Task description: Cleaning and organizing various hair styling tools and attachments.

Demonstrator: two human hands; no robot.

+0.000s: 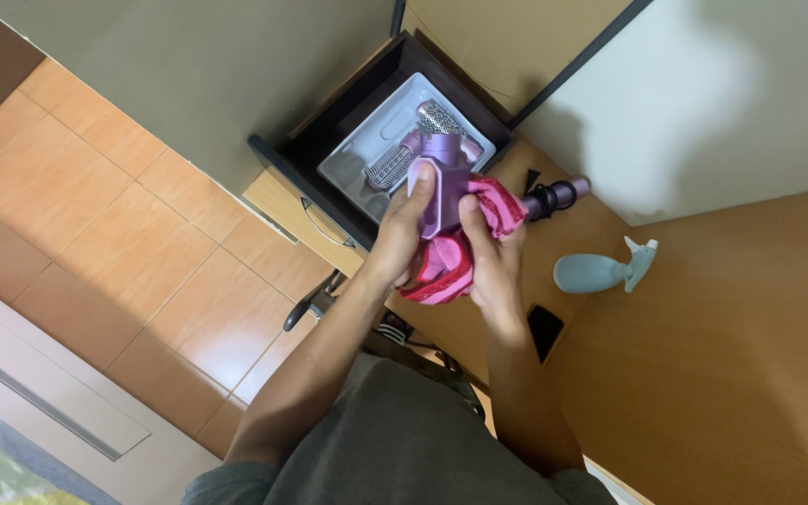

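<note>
Hands, left and right, hold purple dryer pointing toward drawer.

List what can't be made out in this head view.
- Lower part of the purple hair tool: covered by the left hand, the right hand and the pink cloth.
- Grey tray: near end hidden by the tool.
- Small black object on the desk: too small to identify.

Hair styler: smooth matt purple plastic; cloth against it: soft pink fabric, slightly ribbed. Tray: pale glossy plastic, set in a dark matt wood drawer. Desk: smooth wood-grain laminate; spray bottle: matt grey-blue plastic.
</note>
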